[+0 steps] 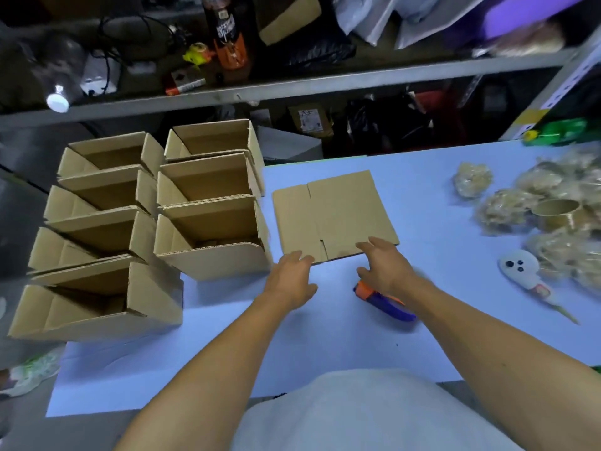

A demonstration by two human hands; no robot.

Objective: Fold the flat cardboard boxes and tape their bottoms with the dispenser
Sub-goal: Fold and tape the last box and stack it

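Tape dispenser (pixel 383 302) sits just on the near side of the flat cardboard box (pixel 333 216), half under the right hand (pixel 383 270). Both hands are spread at the flat's near edge, left hand (pixel 291 278) maybe touching. It looks light, stiff and creased, so grab opposite edges; folded boxes (pixel 208 203) stacked to its left

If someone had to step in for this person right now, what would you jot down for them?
Left hand: open, fingertips at the near edge of the flat cardboard box, holding nothing.
Right hand: open, reaching over the same edge, not gripping.
The flat box lies unfolded on the blue table. The tape dispenser lies on the table just behind the right hand, untouched.
Done: a batch of folded boxes stands in two rows to the left.
Left: lift and fold this flat box, tape its bottom, add it to the rows.
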